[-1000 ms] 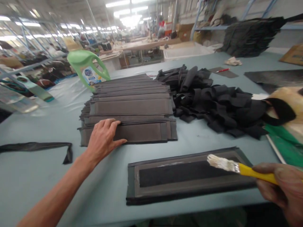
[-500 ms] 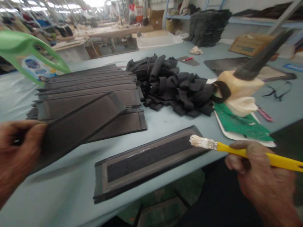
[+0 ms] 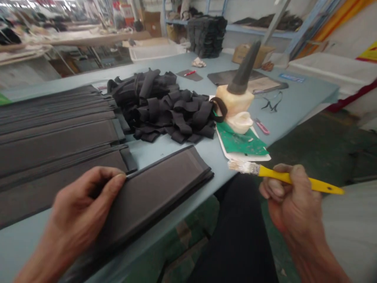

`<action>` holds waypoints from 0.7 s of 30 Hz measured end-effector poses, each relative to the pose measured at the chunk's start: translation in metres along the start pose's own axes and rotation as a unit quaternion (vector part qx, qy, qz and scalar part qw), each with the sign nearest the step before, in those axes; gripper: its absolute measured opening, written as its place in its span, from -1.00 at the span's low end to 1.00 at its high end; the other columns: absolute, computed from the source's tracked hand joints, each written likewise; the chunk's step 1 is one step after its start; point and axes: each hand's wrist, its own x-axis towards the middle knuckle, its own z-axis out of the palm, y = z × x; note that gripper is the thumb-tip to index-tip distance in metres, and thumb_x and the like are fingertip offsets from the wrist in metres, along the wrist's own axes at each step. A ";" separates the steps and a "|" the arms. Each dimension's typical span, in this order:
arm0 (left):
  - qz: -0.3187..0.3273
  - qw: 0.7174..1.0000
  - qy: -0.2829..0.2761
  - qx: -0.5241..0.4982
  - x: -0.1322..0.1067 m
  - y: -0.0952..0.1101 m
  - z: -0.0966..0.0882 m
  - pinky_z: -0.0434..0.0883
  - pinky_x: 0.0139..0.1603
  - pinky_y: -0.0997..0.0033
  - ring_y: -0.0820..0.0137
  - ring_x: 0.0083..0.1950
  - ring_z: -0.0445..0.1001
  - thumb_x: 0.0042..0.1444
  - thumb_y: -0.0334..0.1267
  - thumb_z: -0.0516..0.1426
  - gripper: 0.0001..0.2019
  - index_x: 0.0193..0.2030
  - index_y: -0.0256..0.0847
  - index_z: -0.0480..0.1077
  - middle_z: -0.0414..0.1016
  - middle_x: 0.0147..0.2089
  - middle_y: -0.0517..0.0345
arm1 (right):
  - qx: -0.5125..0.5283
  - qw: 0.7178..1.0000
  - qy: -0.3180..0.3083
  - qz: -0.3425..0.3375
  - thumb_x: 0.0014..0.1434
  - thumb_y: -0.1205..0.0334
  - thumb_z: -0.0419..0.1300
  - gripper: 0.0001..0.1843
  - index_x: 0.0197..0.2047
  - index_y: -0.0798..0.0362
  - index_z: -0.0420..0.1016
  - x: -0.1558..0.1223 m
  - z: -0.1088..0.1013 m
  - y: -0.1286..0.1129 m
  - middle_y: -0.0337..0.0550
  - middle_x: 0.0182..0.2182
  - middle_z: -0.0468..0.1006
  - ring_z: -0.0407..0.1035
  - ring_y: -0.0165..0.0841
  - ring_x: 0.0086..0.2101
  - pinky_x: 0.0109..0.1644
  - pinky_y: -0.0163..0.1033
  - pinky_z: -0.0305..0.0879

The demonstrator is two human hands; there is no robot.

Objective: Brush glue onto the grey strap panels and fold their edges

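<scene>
My left hand (image 3: 91, 200) pinches the upper edge of a dark grey-brown fabric panel (image 3: 161, 184), which lies over the strip-covered panel near the table's front edge and hides it. In my right hand (image 3: 294, 188) is a yellow-handled paintbrush (image 3: 282, 175), its bristles coated white and pointing left, off the table's front edge. Left of the panel lies a row of overlapping dark panels (image 3: 59, 133). Beyond it is a heap of black fabric strips (image 3: 176, 114). A cream glue bottle (image 3: 234, 100) with a dark cone top stands behind a green board (image 3: 240, 139).
A pink cutter (image 3: 261, 126) and a dark cord (image 3: 272, 103) lie to the right on the blue-green table (image 3: 312, 90). Farther back are a red pen (image 3: 190, 73), a cardboard box (image 3: 256, 55) and a tall stack of dark pieces (image 3: 206, 36).
My left hand has brought the panel rightward and laid it over the strip-covered one. The brush has moved away from that panel. The view has turned right.
</scene>
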 end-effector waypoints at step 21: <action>0.262 0.950 -0.002 0.168 -0.072 0.019 0.032 0.43 0.16 0.11 0.14 0.15 0.47 0.44 -0.19 0.06 -0.73 0.16 -0.26 0.38 0.50 0.16 -0.12 | -0.093 0.980 -0.174 -0.032 0.36 -0.14 0.22 -0.59 -0.29 0.04 0.55 -0.011 0.016 0.015 -0.32 -0.65 0.34 0.19 -0.44 -0.66 -0.61 -0.32 0.08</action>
